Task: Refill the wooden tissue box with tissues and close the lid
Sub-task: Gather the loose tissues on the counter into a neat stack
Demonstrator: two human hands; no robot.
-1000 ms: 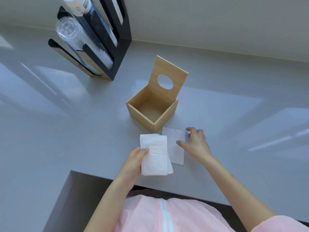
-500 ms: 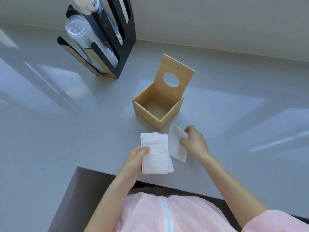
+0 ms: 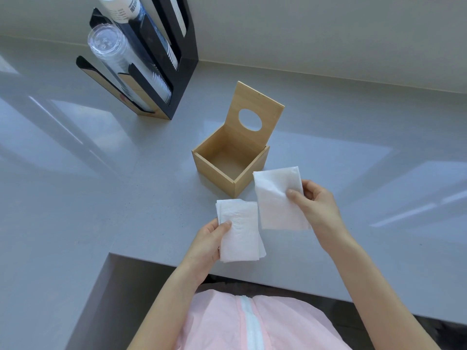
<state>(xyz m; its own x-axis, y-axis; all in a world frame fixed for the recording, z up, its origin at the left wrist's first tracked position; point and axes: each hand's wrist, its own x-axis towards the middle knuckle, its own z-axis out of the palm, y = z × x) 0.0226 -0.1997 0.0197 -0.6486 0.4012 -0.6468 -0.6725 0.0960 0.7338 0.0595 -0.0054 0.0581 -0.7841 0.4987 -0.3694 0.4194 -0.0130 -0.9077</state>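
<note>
The left hand point(image 3: 206, 245) is pinching a folded white tissue stack point(image 3: 240, 231); the right hand point(image 3: 317, 207) is pinching one white tissue sheet point(image 3: 275, 198) beside the open square wooden tissue box point(image 3: 217, 168).

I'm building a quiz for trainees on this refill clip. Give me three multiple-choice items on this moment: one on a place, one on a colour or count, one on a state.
1. Where is the cup rack relative to the wooden box?
A. far left of it
B. right of it
C. inside it

2. What colour are the tissues?
A. blue
B. white
C. yellow

3. What state is the box lid in?
A. shut
B. lying flat on the counter
C. raised open

Answers:
1 A, the rack stands toward the far left corner.
2 B, the stack in the left hand and the single sheet in the right hand are white.
3 C, the lid stands up behind an empty box.
</note>
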